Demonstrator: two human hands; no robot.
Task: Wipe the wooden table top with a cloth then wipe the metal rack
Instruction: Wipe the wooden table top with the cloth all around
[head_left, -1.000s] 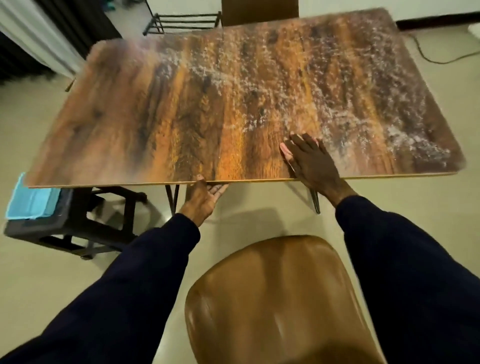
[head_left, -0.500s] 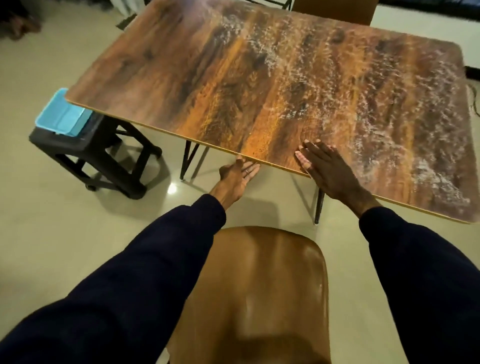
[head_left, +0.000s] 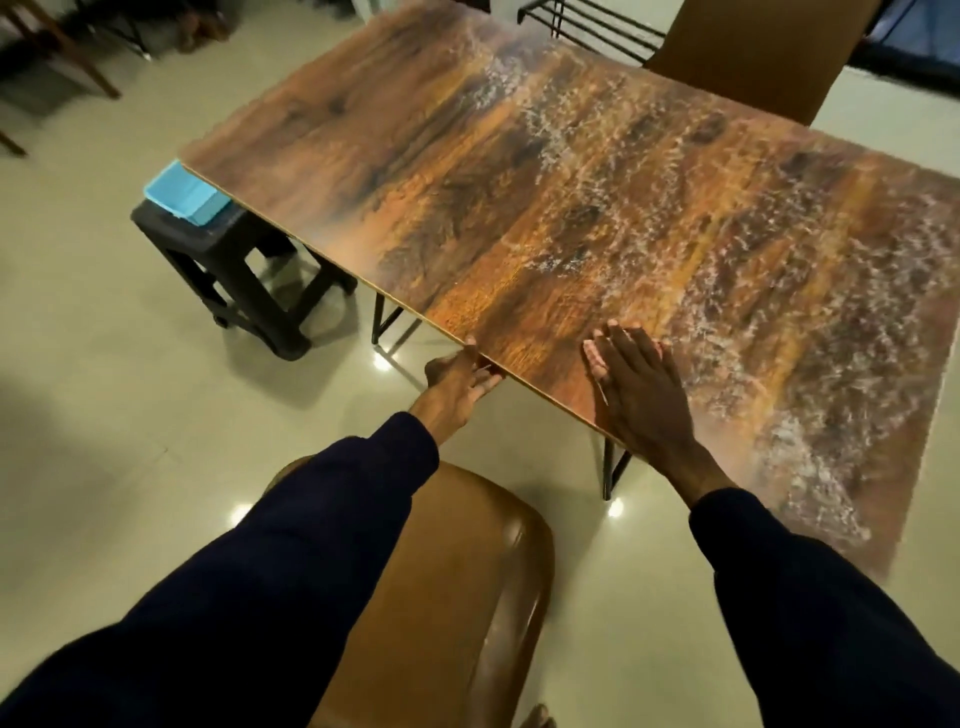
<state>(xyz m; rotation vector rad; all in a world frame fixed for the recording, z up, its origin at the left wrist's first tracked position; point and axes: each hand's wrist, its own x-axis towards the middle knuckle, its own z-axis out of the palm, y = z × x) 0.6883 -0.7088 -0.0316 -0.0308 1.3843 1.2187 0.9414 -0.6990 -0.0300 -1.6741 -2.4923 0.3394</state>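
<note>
The wooden table top (head_left: 467, 171) stretches ahead, with white dusty smears over its middle and right side. My right hand (head_left: 636, 389) lies flat on the top near its front edge, fingers straight. My left hand (head_left: 460, 376) is at the front edge; its thumb touches the edge and its fingers reach under the board. A folded light-blue cloth (head_left: 179, 195) lies on a black stool (head_left: 228, 270) beside the table's left end, partly under the top. The black metal rack (head_left: 592, 23) stands on the floor beyond the table's far edge.
A brown chair back (head_left: 447, 597) stands between my arms, in front of the table. Another brown chair (head_left: 753, 52) is at the far side. Black table legs (head_left: 613, 467) show under the front edge. Dark wooden furniture (head_left: 57, 47) sits at the far left on pale tiles.
The view has swung left, so the table now runs diagonally and the stool with the cloth is closer to centre. Both hands keep their places at the table's front edge.
</note>
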